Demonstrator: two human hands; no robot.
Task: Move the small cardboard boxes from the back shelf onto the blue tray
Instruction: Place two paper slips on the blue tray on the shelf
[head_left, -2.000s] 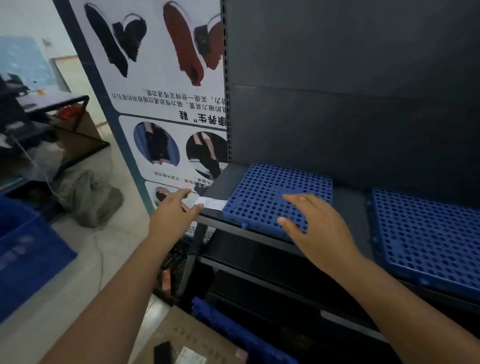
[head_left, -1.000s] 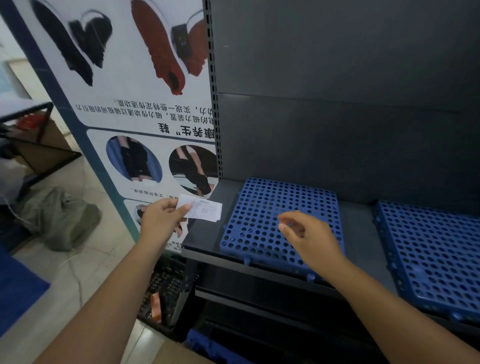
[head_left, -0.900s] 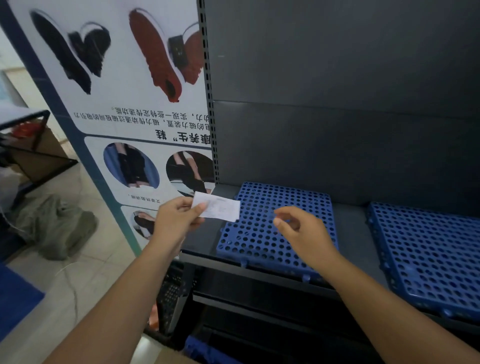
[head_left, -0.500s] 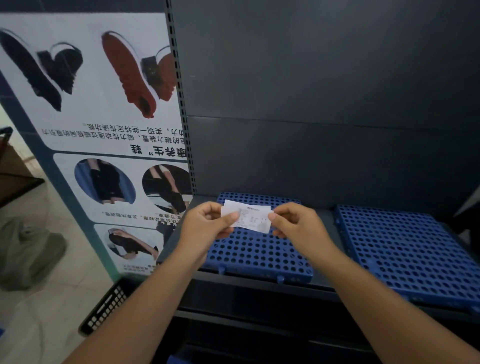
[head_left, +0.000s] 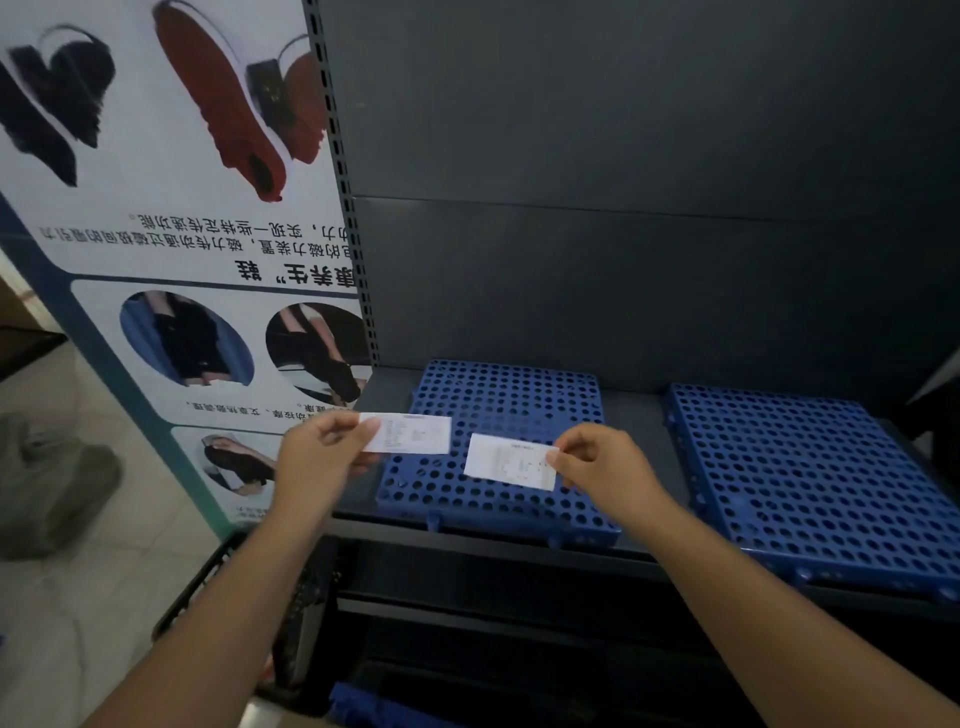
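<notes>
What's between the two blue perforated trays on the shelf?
Head view: only a bare strip of dark shelf separates the left tray from the right tray.

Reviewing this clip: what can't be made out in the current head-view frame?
- Print on the left slip and right slip: too small and blurred to read.
- Cardboard boxes: none in view; the back shelf is outside the frame.
- Right tray: its right end is cut off by the frame edge.
- Lower shelves: too dark, partly hidden by the forearms.
- Left hand, right hand: fingertips hidden behind the slips.
</notes>
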